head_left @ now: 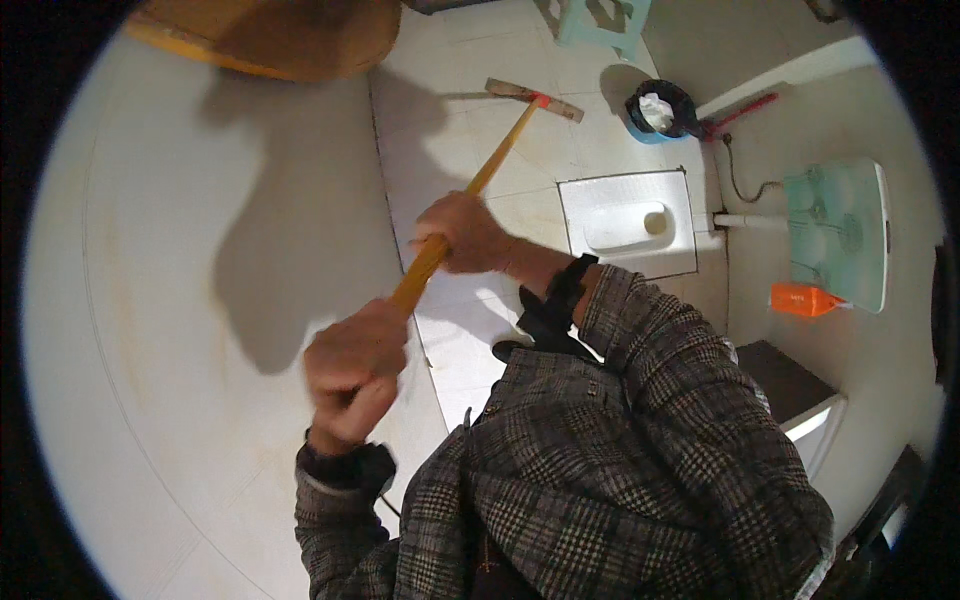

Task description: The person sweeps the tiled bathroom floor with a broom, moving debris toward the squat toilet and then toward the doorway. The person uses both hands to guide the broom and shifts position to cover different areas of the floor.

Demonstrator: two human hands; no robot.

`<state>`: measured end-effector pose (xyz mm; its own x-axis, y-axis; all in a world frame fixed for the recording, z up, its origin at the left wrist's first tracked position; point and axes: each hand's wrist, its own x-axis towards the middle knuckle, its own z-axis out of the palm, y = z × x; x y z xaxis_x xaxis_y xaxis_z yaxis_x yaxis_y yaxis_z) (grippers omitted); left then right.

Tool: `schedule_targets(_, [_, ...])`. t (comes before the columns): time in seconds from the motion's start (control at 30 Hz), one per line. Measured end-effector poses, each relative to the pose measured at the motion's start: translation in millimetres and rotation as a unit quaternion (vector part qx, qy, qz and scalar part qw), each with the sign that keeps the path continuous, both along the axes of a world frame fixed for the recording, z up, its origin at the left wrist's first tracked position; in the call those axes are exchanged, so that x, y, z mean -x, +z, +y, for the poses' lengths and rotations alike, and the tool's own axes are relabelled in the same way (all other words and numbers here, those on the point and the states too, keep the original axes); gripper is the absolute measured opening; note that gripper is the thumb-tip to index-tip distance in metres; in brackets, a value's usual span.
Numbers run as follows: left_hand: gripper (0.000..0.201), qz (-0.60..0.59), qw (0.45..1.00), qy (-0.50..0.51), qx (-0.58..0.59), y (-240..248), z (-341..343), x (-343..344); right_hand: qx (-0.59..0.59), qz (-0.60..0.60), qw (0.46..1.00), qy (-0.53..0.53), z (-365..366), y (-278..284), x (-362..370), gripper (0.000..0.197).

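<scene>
A long yellow-handled floor mop or squeegee point(500, 150) slants from my body out to the tiled floor; which of the two it is I cannot tell. Its narrow, flat brownish head point(560, 107) joins the pole at a red piece and lies on the tiles. My left hand point(357, 365) is closed round the near, upper end of the pole, slightly blurred. Further down the pole, my right hand point(465, 232) wraps it too, with a black strap on that wrist. A white squat toilet point(630, 225) is set in the floor right of my right hand.
A blue bin point(655, 135) with a black liner and white paper stands by the right wall. Beyond it is a pale green plastic stool point(600, 30). A greenish cistern point(835, 235) and orange packet point(803, 299) are on the right. A wooden basin-like object point(290, 40) sits far left.
</scene>
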<state>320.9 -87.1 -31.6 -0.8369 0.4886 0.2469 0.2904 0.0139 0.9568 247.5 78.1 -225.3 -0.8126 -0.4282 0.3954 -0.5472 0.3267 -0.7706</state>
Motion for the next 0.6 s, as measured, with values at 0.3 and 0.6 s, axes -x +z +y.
schedule_targets(0.3, [0.047,-0.050,0.993,0.047,-0.098,51.3,7.9,1.7,0.097,-0.018,0.992,-0.076,-4.9,50.3,-33.8,0.024])
schedule_targets(0.6, [0.029,-0.027,0.996,-0.026,-0.077,61.3,8.1,-22.5,0.068,-0.011,0.994,-0.081,1.9,62.8,-62.0,0.018])
